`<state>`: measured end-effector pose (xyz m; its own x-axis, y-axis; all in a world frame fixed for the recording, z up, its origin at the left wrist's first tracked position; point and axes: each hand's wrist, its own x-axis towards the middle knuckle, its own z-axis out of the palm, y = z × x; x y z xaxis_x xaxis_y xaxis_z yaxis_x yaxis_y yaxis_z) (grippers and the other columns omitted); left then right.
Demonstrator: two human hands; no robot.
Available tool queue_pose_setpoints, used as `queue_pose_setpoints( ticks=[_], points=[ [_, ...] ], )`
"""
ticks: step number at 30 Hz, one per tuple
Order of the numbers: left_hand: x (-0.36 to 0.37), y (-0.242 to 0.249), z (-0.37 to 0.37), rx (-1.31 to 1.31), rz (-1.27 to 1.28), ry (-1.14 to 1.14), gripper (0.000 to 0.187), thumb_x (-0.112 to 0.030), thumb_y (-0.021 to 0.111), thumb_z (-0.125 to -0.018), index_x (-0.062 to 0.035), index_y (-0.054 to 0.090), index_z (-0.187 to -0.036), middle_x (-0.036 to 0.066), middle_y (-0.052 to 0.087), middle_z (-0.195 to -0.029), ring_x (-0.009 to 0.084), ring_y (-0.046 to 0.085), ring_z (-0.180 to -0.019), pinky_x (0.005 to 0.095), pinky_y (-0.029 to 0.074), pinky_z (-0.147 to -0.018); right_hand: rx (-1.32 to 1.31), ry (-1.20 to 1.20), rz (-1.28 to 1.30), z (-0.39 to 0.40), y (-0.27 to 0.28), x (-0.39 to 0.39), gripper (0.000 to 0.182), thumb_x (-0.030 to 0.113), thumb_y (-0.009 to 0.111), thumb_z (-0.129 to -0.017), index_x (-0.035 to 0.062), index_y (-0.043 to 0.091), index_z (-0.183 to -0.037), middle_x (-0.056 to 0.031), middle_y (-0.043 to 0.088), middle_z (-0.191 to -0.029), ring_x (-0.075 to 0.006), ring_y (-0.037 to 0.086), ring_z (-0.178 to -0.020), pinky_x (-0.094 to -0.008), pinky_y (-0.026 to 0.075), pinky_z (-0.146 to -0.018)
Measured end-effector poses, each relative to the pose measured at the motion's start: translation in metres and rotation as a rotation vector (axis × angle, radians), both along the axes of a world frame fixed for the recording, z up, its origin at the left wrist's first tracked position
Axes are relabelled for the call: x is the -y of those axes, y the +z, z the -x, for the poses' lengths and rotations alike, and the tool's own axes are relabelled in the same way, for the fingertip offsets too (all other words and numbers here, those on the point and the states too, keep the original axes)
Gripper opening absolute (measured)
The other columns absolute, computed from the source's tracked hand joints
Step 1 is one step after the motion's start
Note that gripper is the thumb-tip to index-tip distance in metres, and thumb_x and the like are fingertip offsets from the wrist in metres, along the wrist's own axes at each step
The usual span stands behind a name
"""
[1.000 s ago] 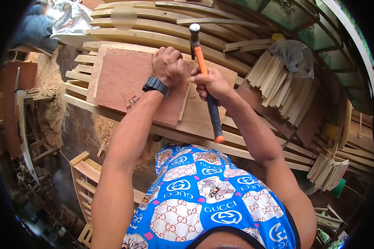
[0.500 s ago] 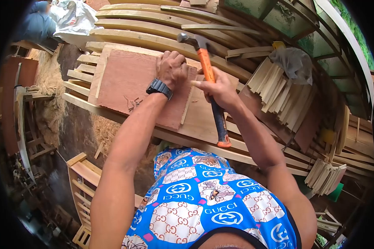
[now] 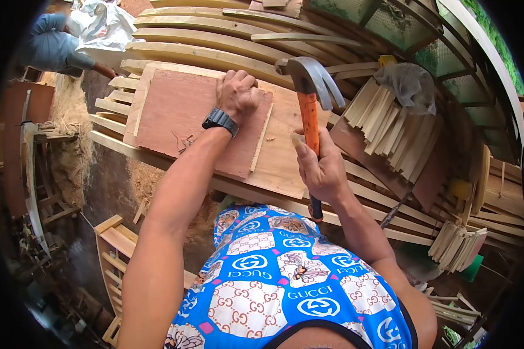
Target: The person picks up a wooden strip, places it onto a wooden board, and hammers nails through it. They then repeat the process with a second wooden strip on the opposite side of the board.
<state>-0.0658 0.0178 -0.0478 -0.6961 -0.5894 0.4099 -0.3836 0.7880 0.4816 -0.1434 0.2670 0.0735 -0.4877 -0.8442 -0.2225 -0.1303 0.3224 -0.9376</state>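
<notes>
My right hand is wrapped round the handle of a claw hammer, whose metal head is raised to the right of a reddish plywood panel. My left hand, with a black watch on its wrist, rests at the panel's upper right with its fingers curled down. What those fingers hold, if anything, is hidden. A thin wooden strip runs along the panel's right edge. Several small dark nails lie loose on the panel. Under it is a paler board.
Long curved timbers lie behind and beneath the boards. Bundled wood strips and a clear plastic bag are at the right. Another person is at the upper left beside a white sack. A slatted wooden frame stands lower left.
My right hand has moved right and toward me, lifting the hammer away from the panel and turning its head. My left hand has stayed nearly still. The other person's arm now reaches toward the timbers.
</notes>
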Motion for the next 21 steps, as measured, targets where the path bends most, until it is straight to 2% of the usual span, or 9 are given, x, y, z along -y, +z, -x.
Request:
queue_pose_setpoints(
  ticks=[1,3,5,7,11,13,17,19,21],
  points=[
    [0.0,-0.002,0.0,-0.026,0.014,-0.001,0.018,-0.018,0.054,-0.081,-0.011,0.069,-0.075,0.005,0.068,-0.089,0.0284,0.059,-0.093,0.0455,0.043,-0.094,0.0,-0.002,0.001,-0.002,-0.006,0.003,0.033,0.029,0.062,-0.106,0.0,0.06,-0.12,-0.0091,0.056,-0.069,-0.0189,0.055,-0.064,-0.0362,0.046,-0.062],
    [0.0,-0.005,0.001,-0.055,0.024,-0.001,0.016,-0.018,0.056,-0.079,-0.0114,0.069,-0.073,0.005,0.068,-0.087,0.0279,0.059,-0.093,0.0451,0.043,-0.093,-0.017,0.051,-0.011,-0.004,-0.037,0.011,0.025,0.027,0.056,-0.11,0.0043,0.056,-0.122,0.0051,0.048,-0.068,-0.0049,0.044,-0.054,-0.0254,0.037,-0.049],
    [-0.001,-0.003,0.001,-0.014,0.023,0.022,0.016,-0.018,0.056,-0.08,-0.0114,0.069,-0.074,0.005,0.069,-0.089,0.0286,0.06,-0.093,0.0451,0.043,-0.093,-0.083,0.127,-0.079,0.007,-0.055,0.021,0.026,0.029,0.056,-0.109,0.0053,0.058,-0.119,0.0039,0.048,-0.069,-0.0062,0.045,-0.058,-0.027,0.038,-0.052],
    [0.001,-0.003,0.004,-0.015,0.031,0.037,0.017,-0.019,0.055,-0.08,-0.0112,0.069,-0.074,0.006,0.069,-0.089,0.0288,0.06,-0.094,0.045,0.043,-0.094,-0.064,0.137,-0.163,0.015,-0.038,0.032,0.036,0.036,0.058,-0.107,0.0011,0.061,-0.118,-0.0116,0.058,-0.078,-0.0207,0.058,-0.072,-0.0382,0.048,-0.067],
    [0.001,-0.004,-0.001,-0.026,-0.031,0.01,0.018,-0.018,0.055,-0.081,-0.0111,0.071,-0.076,0.006,0.07,-0.09,0.0281,0.061,-0.095,0.0451,0.042,-0.095,-0.011,0.028,0.045,0.004,-0.009,0.018,0.033,0.031,0.059,-0.108,0.0007,0.06,-0.12,-0.0061,0.056,-0.071,-0.0163,0.054,-0.064,-0.0361,0.046,-0.062],
    [0.0,-0.002,-0.001,-0.063,0.013,0.003,0.018,-0.015,0.054,-0.082,-0.0107,0.071,-0.077,0.004,0.07,-0.088,0.0282,0.061,-0.092,0.0448,0.044,-0.091,0.043,0.006,0.079,-0.002,-0.021,0.015,0.031,0.03,0.059,-0.108,0.0012,0.059,-0.12,-0.0041,0.055,-0.068,-0.0145,0.051,-0.061,-0.0348,0.045,-0.059],
    [0.0,-0.007,-0.002,-0.048,0.023,-0.004,0.019,-0.014,0.054,-0.082,-0.0104,0.072,-0.077,0.004,0.07,-0.088,0.0282,0.061,-0.093,0.0446,0.044,-0.091,0.13,0.04,-0.226,0.007,-0.054,0.025,0.033,0.033,0.057,-0.108,0.0016,0.06,-0.118,-0.0053,0.054,-0.068,-0.0163,0.053,-0.06,-0.036,0.045,-0.059],
    [0.003,-0.01,0.001,-0.05,0.035,0.004,0.019,-0.014,0.054,-0.083,-0.0106,0.072,-0.077,0.004,0.07,-0.089,0.0284,0.061,-0.093,0.0445,0.044,-0.091,-0.093,0.127,-0.14,0.016,-0.036,0.029,0.032,0.033,0.056,-0.109,0.0023,0.059,-0.117,-0.0071,0.055,-0.067,-0.0185,0.055,-0.061,-0.0376,0.046,-0.06],
    [0.002,-0.009,0.001,-0.051,0.028,0.007,0.02,-0.014,0.054,-0.083,-0.0113,0.072,-0.077,0.004,0.07,-0.089,0.0284,0.061,-0.093,0.0447,0.044,-0.091,-0.151,0.088,-0.09,0.008,-0.021,0.022,0.031,0.032,0.056,-0.109,0.0028,0.058,-0.118,-0.0088,0.055,-0.068,-0.0211,0.055,-0.061,-0.0391,0.046,-0.061]
  ],
)
